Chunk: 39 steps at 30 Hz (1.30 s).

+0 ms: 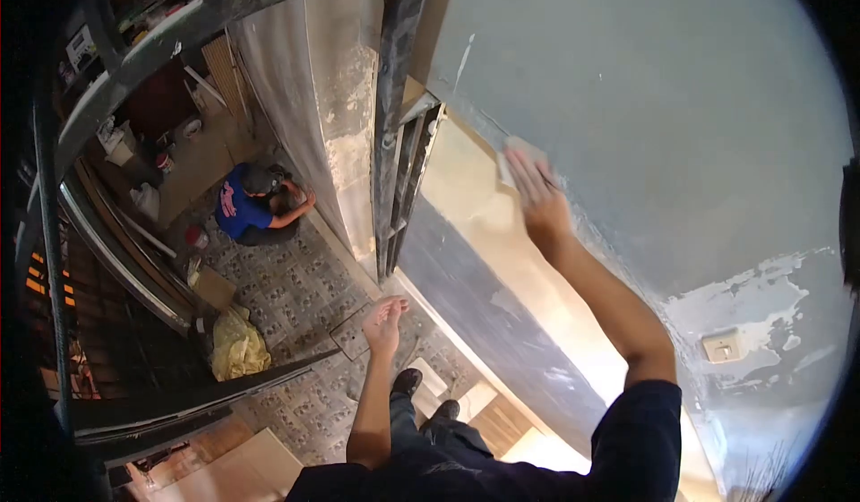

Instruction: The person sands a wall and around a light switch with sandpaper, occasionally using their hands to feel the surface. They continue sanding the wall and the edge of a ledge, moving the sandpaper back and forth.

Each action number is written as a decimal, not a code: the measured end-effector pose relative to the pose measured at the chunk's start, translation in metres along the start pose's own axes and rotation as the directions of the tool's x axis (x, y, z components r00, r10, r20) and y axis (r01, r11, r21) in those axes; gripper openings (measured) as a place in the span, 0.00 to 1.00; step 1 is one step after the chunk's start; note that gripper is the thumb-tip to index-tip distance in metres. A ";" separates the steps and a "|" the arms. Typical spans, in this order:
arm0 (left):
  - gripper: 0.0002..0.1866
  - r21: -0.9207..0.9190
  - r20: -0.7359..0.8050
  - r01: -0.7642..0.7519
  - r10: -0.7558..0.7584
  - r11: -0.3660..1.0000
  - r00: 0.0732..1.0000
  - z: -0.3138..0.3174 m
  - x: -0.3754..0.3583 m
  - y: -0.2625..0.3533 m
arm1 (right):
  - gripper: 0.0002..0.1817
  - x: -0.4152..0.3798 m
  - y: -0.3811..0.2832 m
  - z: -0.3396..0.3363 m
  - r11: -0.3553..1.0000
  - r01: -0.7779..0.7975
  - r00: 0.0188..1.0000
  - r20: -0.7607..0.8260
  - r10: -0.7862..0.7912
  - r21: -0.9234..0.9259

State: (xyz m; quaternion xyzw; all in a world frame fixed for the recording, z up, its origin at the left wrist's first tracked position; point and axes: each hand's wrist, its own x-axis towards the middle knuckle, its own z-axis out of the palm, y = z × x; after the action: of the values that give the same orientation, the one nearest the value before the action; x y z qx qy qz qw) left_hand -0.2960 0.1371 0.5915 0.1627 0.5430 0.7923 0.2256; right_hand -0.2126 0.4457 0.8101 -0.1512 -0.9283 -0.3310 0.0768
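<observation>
My right hand (540, 193) presses a pale flat sanding pad (523, 153) against the grey wall (663, 126), near where the grey meets a cream band (475, 193). The fingers lie over the pad and are slightly blurred; its exact make is hard to see. My left hand (384, 323) hangs in the air over the tiled floor, with loosely bent fingers and nothing in it. White filler patches (743, 309) surround a switch plate (722, 347) lower on the wall.
A dark metal frame (391, 117) stands beside the wall, with a curved rail (197, 23) overhead. A person in a blue shirt (237, 206) crouches by the far wall. A yellow plastic bag (240, 345) and a cardboard box (213, 287) lie on the tiled floor (300, 291).
</observation>
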 end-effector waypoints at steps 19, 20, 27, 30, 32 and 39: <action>0.21 0.051 -0.080 0.007 -0.003 0.999 0.997 -0.023 -0.025 0.019 | 0.39 -0.072 0.011 -0.012 0.986 0.065 0.995 0.083 -0.053 -0.155; 0.21 0.038 -0.088 -0.007 0.010 0.999 0.996 -0.018 -0.023 0.019 | 0.40 -0.112 0.020 -0.029 0.992 0.051 0.993 0.109 -0.038 -0.112; 0.15 -0.018 0.022 0.089 -0.088 0.996 0.996 -0.003 -0.004 0.019 | 0.42 -0.288 0.049 -0.103 0.950 -0.308 0.900 0.310 0.308 -0.050; 0.17 0.041 0.087 0.082 -0.085 0.996 0.993 0.013 -0.005 0.026 | 0.42 -0.287 0.043 -0.070 0.919 -0.390 0.888 0.285 0.361 0.053; 0.18 0.066 0.167 0.052 -0.063 0.996 0.984 0.043 0.005 0.036 | 0.43 -0.246 0.035 -0.037 0.947 -0.304 0.944 0.167 0.284 0.106; 0.24 0.292 0.326 -0.038 -0.062 0.955 0.943 0.082 -0.028 0.036 | 0.36 -0.186 0.013 -0.004 0.958 -0.285 0.953 -0.099 0.288 0.037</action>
State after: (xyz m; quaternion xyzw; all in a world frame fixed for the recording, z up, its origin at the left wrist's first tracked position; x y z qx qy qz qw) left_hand -0.2378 0.1760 0.6544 0.3222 0.6102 0.6624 0.2916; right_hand -0.0323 0.4105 0.7756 -0.2659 -0.8950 -0.3132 0.1738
